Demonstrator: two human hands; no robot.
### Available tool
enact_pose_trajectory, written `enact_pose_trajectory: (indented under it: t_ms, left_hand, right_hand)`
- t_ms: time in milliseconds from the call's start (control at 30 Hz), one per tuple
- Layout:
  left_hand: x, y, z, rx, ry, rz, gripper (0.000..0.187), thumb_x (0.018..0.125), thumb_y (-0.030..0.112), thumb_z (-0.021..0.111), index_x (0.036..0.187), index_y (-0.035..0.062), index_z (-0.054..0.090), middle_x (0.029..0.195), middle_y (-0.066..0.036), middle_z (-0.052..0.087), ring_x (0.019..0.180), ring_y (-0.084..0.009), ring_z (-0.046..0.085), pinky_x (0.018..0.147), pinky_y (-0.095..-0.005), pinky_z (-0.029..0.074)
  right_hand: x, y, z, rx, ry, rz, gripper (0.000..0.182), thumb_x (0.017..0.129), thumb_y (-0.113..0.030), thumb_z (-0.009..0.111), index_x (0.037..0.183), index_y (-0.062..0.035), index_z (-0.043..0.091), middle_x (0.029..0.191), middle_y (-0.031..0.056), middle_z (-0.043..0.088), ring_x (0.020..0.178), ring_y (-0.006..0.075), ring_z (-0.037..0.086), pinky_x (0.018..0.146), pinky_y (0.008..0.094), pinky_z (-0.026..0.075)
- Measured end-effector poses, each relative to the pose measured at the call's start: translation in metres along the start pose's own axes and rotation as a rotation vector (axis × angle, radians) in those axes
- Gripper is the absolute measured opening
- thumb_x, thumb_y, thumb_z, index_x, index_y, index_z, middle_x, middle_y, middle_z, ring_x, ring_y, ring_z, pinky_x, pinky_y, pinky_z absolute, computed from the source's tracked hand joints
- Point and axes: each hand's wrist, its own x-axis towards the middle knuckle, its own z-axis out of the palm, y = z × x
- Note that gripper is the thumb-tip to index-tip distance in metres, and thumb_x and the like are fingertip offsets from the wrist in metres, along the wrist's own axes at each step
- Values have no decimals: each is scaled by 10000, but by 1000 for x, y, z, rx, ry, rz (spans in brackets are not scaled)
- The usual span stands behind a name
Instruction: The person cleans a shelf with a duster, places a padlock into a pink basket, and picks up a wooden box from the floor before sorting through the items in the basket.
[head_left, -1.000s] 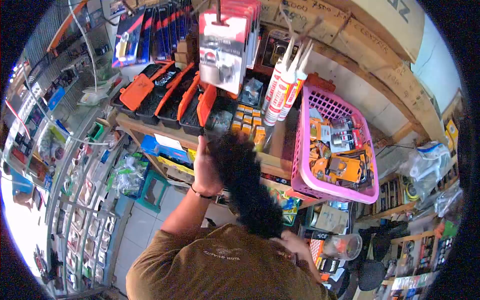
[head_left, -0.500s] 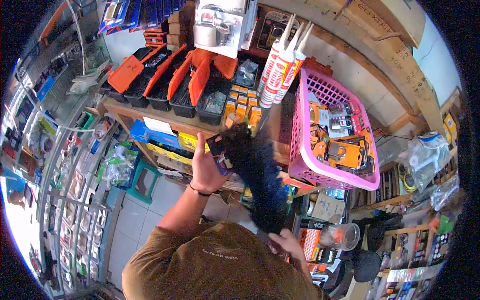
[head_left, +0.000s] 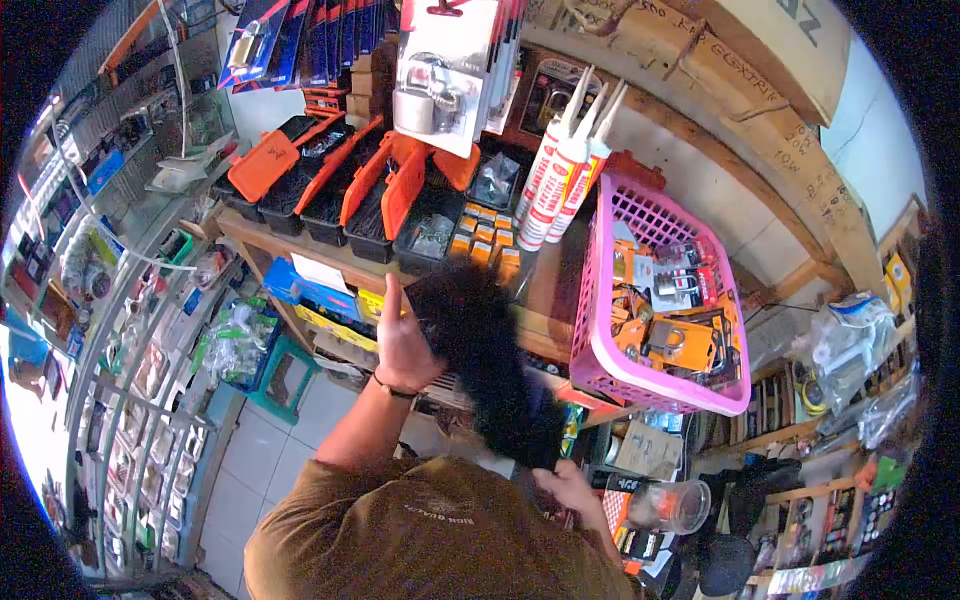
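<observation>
A fluffy black duster [head_left: 500, 370] runs slantwise in front of my body, its bristles smeared by motion. My right hand [head_left: 570, 490] is closed round its lower end. At the duster's upper left is my left hand [head_left: 405, 345], thumb pointing up and palm turned towards the bristles. A small dark package [head_left: 428, 292] sits in that hand, mostly covered by the duster; its kind cannot be made out. Just beyond the duster's tip stand several small orange-and-white boxes [head_left: 485, 235] on the wooden shelf.
Black bins with orange lids [head_left: 370, 190] line the shelf. White silicone sealant tubes [head_left: 555, 185] stand beside a pink basket [head_left: 590, 340] of packaged padlocks. Carded padlocks [head_left: 430, 100] hang above. A green stool [head_left: 285, 380] is at lower left, and a clear plastic jar [head_left: 685, 505] at right.
The duster has swept slightly left and now covers most of the package in my left hand. The whole view has shifted a little, with the shelf lower in it.
</observation>
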Motion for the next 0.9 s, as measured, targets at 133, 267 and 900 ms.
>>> enact_pose_trajectory:
  t_ms: [133,267,900]
  left_hand:
    - [17,0,-6,111,-160,16,838,752,697,252,1274,46,323,1259,-173,392,1149,-344,380,968,-492,270]
    - [26,5,11,139,-342,-44,880,721,728,265,1274,45,308,1243,-199,398,1136,-357,387,941,-499,304]
    - [33,15,28,138,-493,-124,865,734,719,247,1267,44,340,1266,-203,371,1146,-353,383,974,-502,256]
  right_hand:
    - [10,-14,-15,-151,-100,36,348,831,-318,527,724,7,589,556,50,543,496,103,443,475,325,371]
    - [5,-31,-22,-99,-133,-126,328,815,-291,562,671,4,570,528,19,503,500,92,439,470,293,361]
    - [-22,-39,-21,-165,-116,87,298,816,-304,553,726,-22,587,607,26,527,543,111,458,501,271,370]
